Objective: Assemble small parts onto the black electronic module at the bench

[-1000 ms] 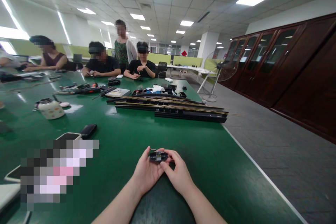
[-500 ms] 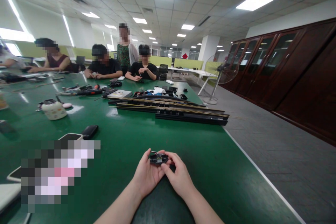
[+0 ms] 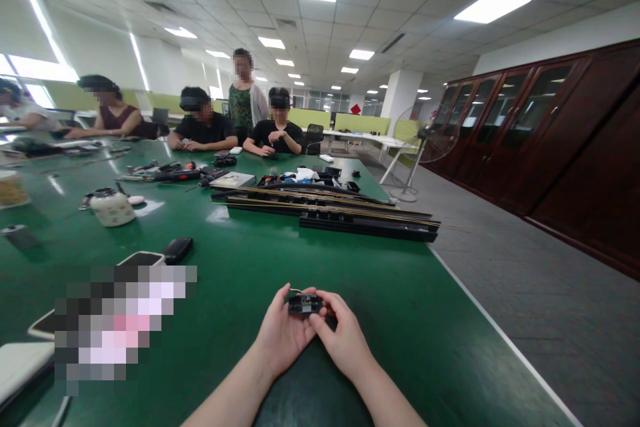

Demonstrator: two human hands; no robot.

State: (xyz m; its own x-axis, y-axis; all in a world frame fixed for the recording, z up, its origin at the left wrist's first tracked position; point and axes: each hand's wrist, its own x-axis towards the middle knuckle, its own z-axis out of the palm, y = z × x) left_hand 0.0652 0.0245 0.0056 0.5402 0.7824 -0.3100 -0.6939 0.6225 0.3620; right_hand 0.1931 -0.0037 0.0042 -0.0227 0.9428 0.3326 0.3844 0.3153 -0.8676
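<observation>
A small black device (image 3: 304, 304) with an open shell and bits of its inside showing is held between my two hands, above the green table (image 3: 240, 293). My left hand (image 3: 284, 328) cups it from the left and below, with a thin wire by the thumb tip. At its right end, my right hand (image 3: 344, 328) grips it with thumb and fingers. The underside of the device is hidden by my fingers.
Long black rails with thin rods (image 3: 370, 225) lie across the table ahead. To the left are a patterned jar (image 3: 111, 208), a black case (image 3: 178, 250) and a blurred-out area. Several people are at the far side; a fan (image 3: 417, 153) stands right, beyond the table edge.
The whole view has shifted slightly, so the surroundings sit a little further right. Both hands still hold the black device, which looks tilted slightly differently.
</observation>
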